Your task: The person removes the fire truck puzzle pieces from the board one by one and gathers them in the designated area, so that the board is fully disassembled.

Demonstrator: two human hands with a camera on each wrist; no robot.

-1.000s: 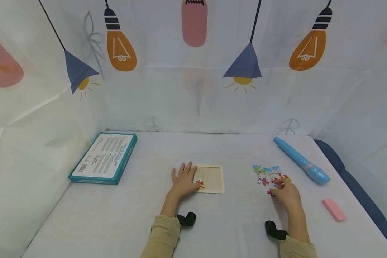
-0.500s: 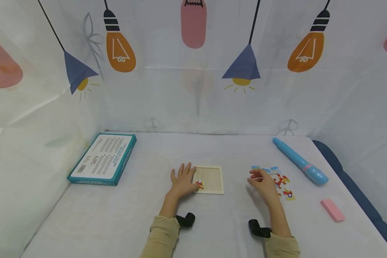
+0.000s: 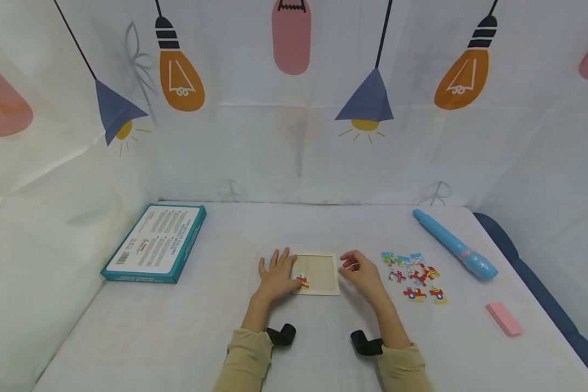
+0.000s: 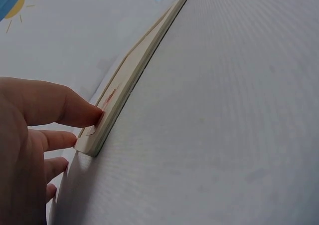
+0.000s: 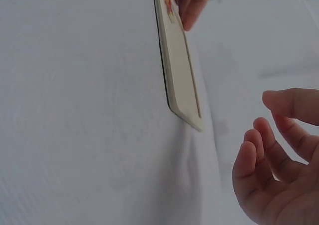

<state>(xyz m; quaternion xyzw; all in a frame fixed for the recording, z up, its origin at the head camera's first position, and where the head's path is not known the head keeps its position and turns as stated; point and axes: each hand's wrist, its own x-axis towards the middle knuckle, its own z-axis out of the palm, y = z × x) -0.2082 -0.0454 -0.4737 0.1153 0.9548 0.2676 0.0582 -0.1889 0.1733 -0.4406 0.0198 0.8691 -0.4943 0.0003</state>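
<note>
My left hand [image 3: 276, 278] lies along the left side of a shallow wooden puzzle tray [image 3: 318, 292], fingers spread. Its thumb [image 4: 82, 111] presses on a red-and-white jigsaw piece [image 3: 303, 281] in the tray's lower left corner, partly covering it. Another finger touches the tray's outer edge in the left wrist view. Just off the tray's right side hovers my right hand [image 3: 364, 276], its fingers loosely bent. In the right wrist view its thumb [image 5: 289, 103] and index finger are close together, and no piece shows between them. Several colourful jigsaw pieces [image 3: 415, 294] lie to its right.
A teal-and-white box [image 3: 152, 239] lies at the back left of the white table [image 3: 176, 337]. To the right are a blue tube-shaped object [image 3: 453, 242] with a pink band and a pink block [image 3: 504, 319]. A printed white curtain [image 3: 245, 141] hangs behind.
My right hand has moved left from among the loose pieces to the tray's right side, uncovering the pieces. The left hand has stayed on the tray.
</note>
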